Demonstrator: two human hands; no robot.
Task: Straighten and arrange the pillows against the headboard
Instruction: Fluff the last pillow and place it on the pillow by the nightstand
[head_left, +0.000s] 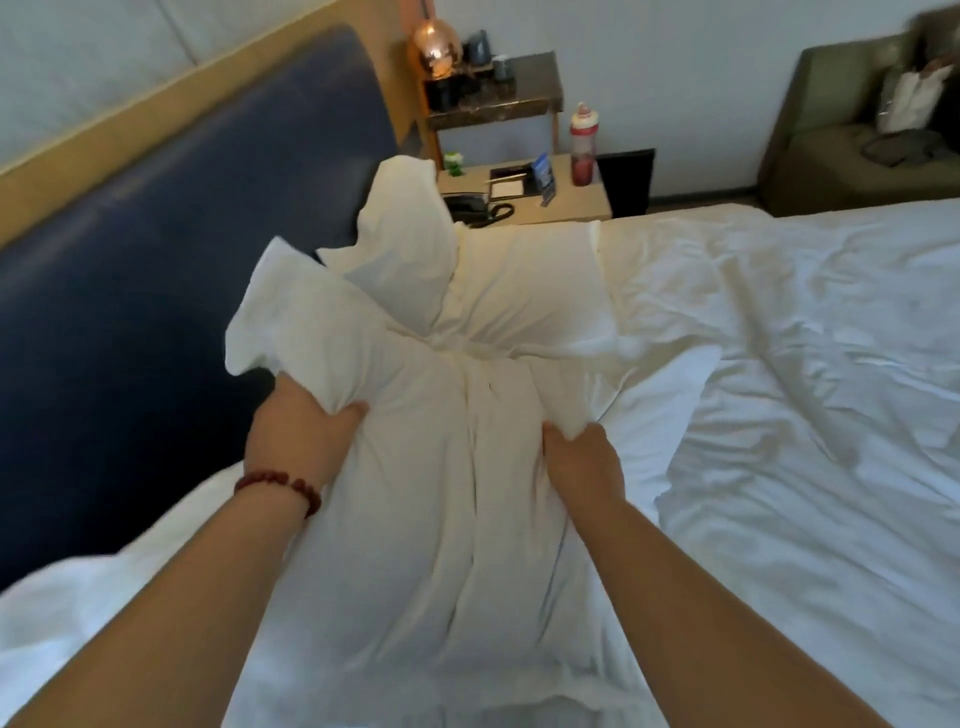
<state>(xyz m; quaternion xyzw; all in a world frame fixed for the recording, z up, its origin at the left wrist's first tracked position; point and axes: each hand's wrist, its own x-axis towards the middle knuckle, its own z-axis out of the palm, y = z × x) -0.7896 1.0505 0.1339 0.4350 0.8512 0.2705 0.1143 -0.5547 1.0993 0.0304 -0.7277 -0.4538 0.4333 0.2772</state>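
The wide white rumpled bed (805, 389) fills the right and near scene, and the long dark blue padded headboard (156, 249) runs along the left. Beyond, a second white crumpled pillow (519, 291) slumps beside the headboard's far end. The big soft white pillow (431, 493) lies in the near middle, its left edge just beside the headboard. The left hand (301, 441) has its grip pinching a bunch of cover at the far-left corner; the right hand (582, 462) pinches a fold right of centre. Best pull both corners apart to smooth the creases, then tip the pillow squarely onto the blue padding.
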